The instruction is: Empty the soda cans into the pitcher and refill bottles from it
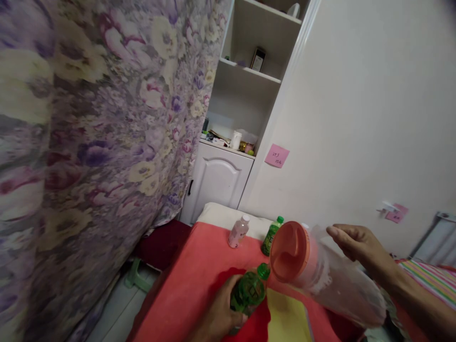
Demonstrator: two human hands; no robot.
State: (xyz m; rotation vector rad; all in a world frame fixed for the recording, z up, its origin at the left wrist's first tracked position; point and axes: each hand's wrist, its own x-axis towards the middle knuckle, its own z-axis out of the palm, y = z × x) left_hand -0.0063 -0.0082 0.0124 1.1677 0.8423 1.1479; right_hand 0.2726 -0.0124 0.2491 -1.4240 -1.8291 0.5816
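Note:
My left hand is wrapped round a green-labelled drink bottle with a green cap, tilted to the right above the table. Beside its cap is the orange lid of a large clear plastic pitcher, which lies tilted, lid end toward the left. My right hand is closed at the upper side of the pitcher, seemingly on its clear handle; the grip is partly hidden. A second green bottle and a small pale bottle with a white cap stand further back on the table.
A red cloth covers the table, with a yellow sheet on it. A floral curtain hangs at left, near a green stool. Behind stand white shelves and a wall with pink notes.

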